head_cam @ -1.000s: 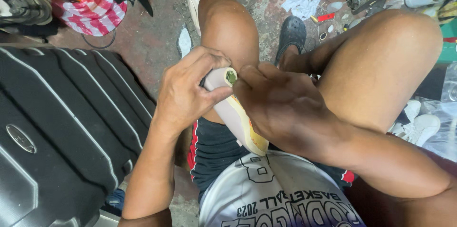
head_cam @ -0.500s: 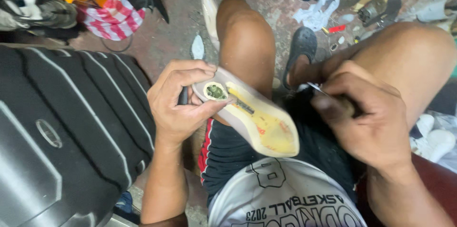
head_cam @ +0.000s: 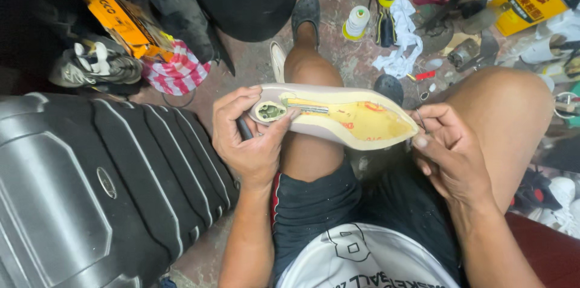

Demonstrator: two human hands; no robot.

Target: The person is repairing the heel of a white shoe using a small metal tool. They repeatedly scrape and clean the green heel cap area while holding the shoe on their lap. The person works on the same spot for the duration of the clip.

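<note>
Left of your hands lies the black suitcase [head_cam: 90,191]. Across your knee, your left hand [head_cam: 251,140] closes around the shoe sole's [head_cam: 338,120] heel; brace it there. Your right hand [head_cam: 450,152] pinches a thin needle [head_cam: 419,120] at the toe; keep it steady.

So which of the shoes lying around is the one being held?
The pale high-heeled shoe, turned sole-up with yellowish glue on it. The left hand grips its heel end; the grey sneaker and black sandal are on the floor.

Left hand [head_cam: 251,137] hides the shoe's [head_cam: 338,119] heel.
</note>
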